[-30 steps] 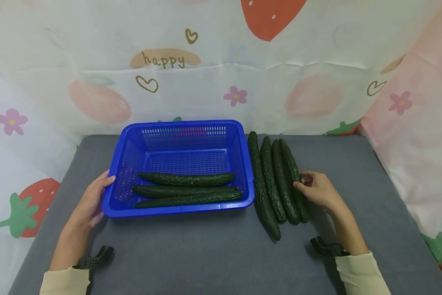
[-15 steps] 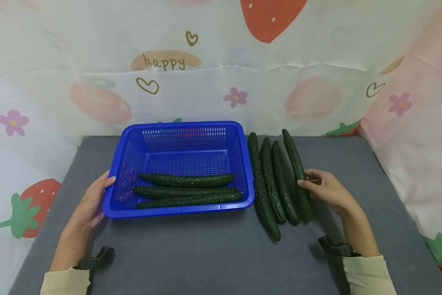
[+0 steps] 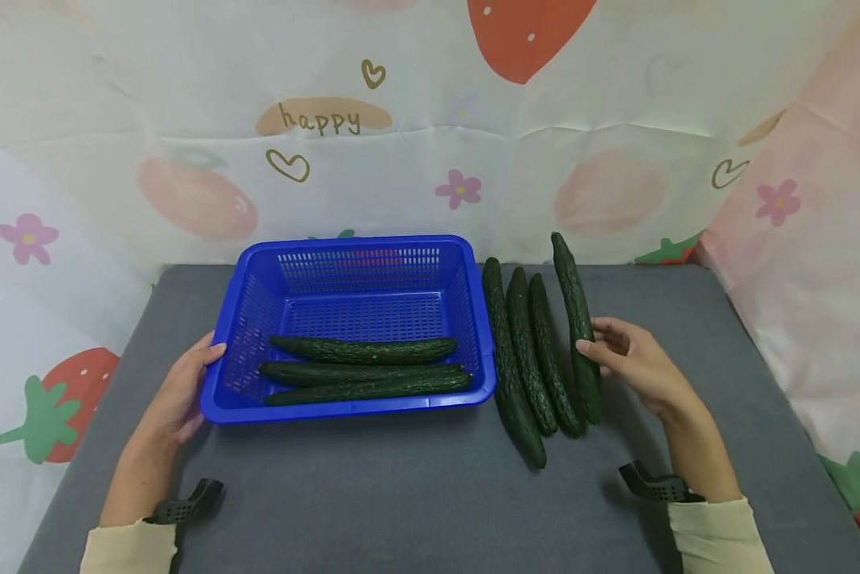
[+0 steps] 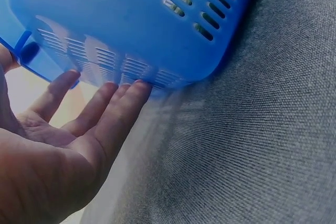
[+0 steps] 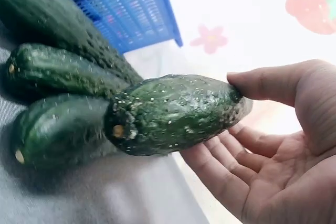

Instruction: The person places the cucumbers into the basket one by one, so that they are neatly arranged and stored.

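Head view: The blue basket (image 3: 347, 412) is being held at its 9 o'clock side by the left hand (image 3: 178, 391), the thumb being set on the rim. Inside it, three cucumbers (image 3: 363, 351) are being contained toward 6 o'clock. At the basket's 3 o'clock side, three loose cucumbers (image 3: 528, 351) are being supported by the grey table surface (image 3: 401, 494). Just beyond these, the gripped cucumber (image 3: 575, 301) is being pinched between thumb and fingers by the right hand (image 3: 634, 363) from 4 o'clock, its far end being pointed near 12 o'clock.

Left wrist view: The slotted basket wall is being touched by the fingertips; the grip is being partly cut off at 9 o'clock.

Right wrist view: The gripped cucumber is being held at centre, the loose ones being shown toward 9 o'clock and the basket toward 11 o'clock.
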`<state>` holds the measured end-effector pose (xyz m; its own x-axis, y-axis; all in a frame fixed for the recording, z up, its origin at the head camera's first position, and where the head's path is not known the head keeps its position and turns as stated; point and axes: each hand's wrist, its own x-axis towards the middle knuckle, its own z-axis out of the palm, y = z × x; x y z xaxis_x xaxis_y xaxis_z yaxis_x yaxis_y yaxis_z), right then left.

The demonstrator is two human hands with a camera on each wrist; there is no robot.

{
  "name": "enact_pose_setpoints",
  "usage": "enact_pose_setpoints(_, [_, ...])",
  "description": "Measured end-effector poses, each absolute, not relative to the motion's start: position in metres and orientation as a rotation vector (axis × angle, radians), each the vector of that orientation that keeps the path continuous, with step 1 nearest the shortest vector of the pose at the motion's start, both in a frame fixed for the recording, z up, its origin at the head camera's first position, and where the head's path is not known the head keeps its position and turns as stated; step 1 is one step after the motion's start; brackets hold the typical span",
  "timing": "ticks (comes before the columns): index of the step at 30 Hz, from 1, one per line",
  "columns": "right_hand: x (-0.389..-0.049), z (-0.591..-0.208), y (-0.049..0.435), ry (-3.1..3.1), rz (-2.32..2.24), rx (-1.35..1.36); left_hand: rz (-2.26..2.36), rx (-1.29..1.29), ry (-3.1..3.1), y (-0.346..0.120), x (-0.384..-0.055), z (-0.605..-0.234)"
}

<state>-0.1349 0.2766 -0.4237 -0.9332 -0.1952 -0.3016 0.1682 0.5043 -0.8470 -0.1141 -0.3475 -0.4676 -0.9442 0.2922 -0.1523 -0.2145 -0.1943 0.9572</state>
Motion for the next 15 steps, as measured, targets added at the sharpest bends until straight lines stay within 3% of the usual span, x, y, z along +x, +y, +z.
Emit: enact_pose_setpoints(15, [-0.133,-0.417,0.245,2.54,-1.398,-0.125,2.188,0.077,1.774,-0.347,-0.114,-0.467])
